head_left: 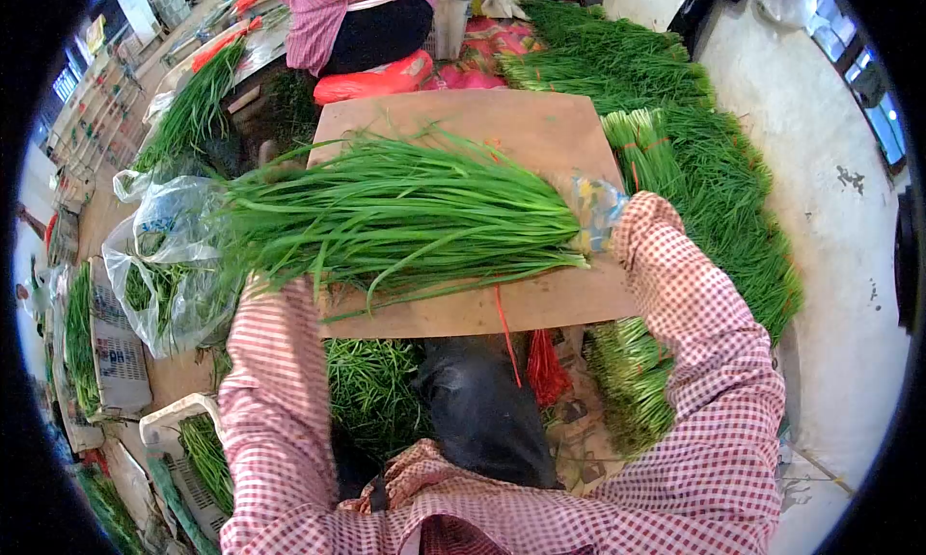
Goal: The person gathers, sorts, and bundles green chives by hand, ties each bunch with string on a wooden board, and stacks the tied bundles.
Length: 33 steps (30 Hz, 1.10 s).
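A large loose bunch of green chives [415, 208] lies across a brown board [463, 314], leaf tips to the left and pale stem ends to the right. My right hand [600, 213], in a blue-and-yellow patterned covering, is at the stem ends; its fingers are blurred, so its grip cannot be made out. From the lower left, my left sleeve [280, 333] runs under the leaves. Most of my left hand [267, 154] is hidden there, with only a blurred brownish part showing beyond the leaves. A red tie strand [506, 333] hangs over the board's near edge.
Tied chive bundles [641, 145] and a long heap of chives [723, 189] line the right side by a pale wall [820, 169]. A clear plastic bag [164, 256] and crates [121, 362] stand left. Red ties [548, 367] hang below the board. Another person [367, 25] is opposite.
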Tool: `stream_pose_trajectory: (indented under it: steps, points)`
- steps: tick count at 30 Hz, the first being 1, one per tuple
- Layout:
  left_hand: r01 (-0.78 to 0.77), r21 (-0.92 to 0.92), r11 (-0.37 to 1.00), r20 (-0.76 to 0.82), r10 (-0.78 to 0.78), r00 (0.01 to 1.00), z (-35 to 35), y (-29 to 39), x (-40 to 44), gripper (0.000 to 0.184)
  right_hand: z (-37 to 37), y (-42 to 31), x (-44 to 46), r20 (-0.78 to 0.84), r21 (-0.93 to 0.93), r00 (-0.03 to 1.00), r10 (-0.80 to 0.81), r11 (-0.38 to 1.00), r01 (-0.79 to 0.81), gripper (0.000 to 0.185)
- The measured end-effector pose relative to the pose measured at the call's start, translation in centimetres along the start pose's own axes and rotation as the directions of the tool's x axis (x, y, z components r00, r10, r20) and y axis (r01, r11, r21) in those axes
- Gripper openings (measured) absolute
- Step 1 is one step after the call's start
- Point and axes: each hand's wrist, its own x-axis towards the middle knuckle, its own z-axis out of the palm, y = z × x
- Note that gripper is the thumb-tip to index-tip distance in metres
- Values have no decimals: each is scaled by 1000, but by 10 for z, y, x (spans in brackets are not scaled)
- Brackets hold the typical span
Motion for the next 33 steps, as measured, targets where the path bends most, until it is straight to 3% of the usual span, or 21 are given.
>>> stream_pose_trajectory:
  steps: [1, 2, 3, 5, 6, 7, 9, 10, 11, 12, 13, 14, 17, 19, 23, 27, 33]
  points:
    - [-47, 51, 998, 169, 38, 985, -12, 16, -4, 76, -2, 10, 7, -6, -179, 999, -37, 983, 35, 55]
    - [-57, 86, 995, -245, 76, 966, -5, 38, -6, 72, -5, 15, 13, -6, -334, 997, -71, 941, 65, 56]
    - [-37, 117, 992, -617, 102, 780, 4, 59, -8, 68, -7, 19, 20, 28, -430, 997, -78, 899, 82, 56]
    - [18, 324, 946, -732, 238, 638, -4, 103, -5, 68, -11, 22, 28, 82, -546, 993, -80, 830, 112, 58]
    - [96, 484, 870, -671, 299, 678, -15, 124, -7, 64, -13, 22, 31, 108, -590, 991, -81, 797, 130, 59]
    - [66, 602, 796, -556, 359, 750, -21, 137, -5, 60, -14, 22, 32, 122, -624, 989, -83, 768, 141, 60]
    - [70, 841, 537, -357, 454, 816, 124, 71, -5, 54, -14, 22, 30, 146, -686, 985, -91, 709, 166, 62]
    - [-62, 823, 564, -219, 416, 883, 162, 33, -3, 55, -13, 21, 28, 153, -711, 983, -98, 680, 178, 63]
    - [-84, 940, 330, -3, 254, 967, 176, 8, 4, 59, -13, 22, 25, 153, -732, 983, -105, 656, 184, 64]
    - [-423, 900, -104, 430, 54, 901, 172, -28, 9, 71, -13, 22, 22, 154, -752, 982, -112, 632, 190, 65]
    - [-438, 892, -110, 425, -123, 897, 221, -56, -2, 87, -13, 24, 17, 142, -772, 983, -119, 608, 185, 67]
    - [-553, 820, -150, 515, -228, 826, 226, -92, 1, 103, -13, 25, 12, 133, -793, 982, -133, 580, 186, 68]
    - [-659, 640, -396, 420, -538, 731, 229, -156, 13, 114, -7, 31, -7, 79, -869, 983, -167, 472, 150, 71]
    - [-570, 701, -428, 188, -660, 727, 218, -166, 17, 117, -5, 36, -12, 52, -879, 979, -195, 457, 138, 74]
    - [-481, 744, -463, 167, -568, 806, 193, -167, 17, 118, -13, 56, -12, 17, -653, 936, -350, 706, 276, 91]
    - [-465, 722, -512, 114, -576, 810, 186, -172, 14, 119, -13, 73, -8, -35, -560, 892, -451, 748, 356, 90]
    - [-411, 726, -552, 2, -595, 804, 192, -176, 17, 116, -16, 71, -8, -13, -555, 906, -423, 757, 346, 91]
